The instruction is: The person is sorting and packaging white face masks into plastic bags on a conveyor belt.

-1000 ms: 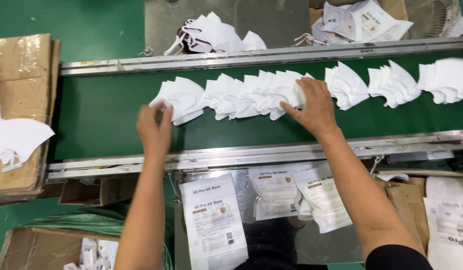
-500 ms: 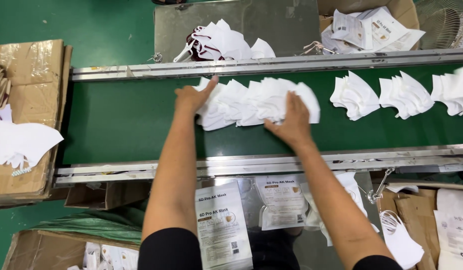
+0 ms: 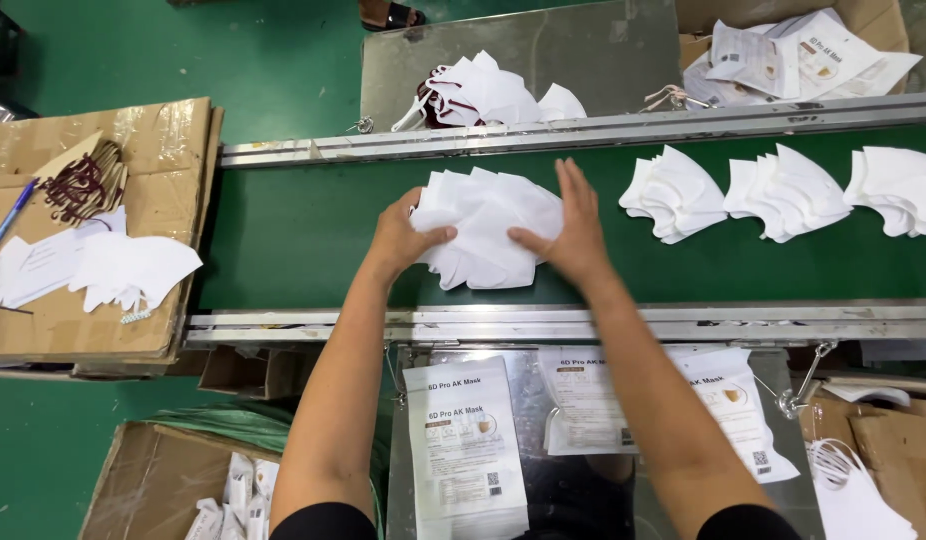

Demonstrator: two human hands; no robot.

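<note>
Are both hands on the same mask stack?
Yes: the left hand and right hand press opposite sides of one white mask stack on the green belt.

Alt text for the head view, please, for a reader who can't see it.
Seen from above, a person's left hand and right hand press together a stack of white masks on a green conveyor belt. More mask piles lie to the right; printed pouches sit below.
</note>
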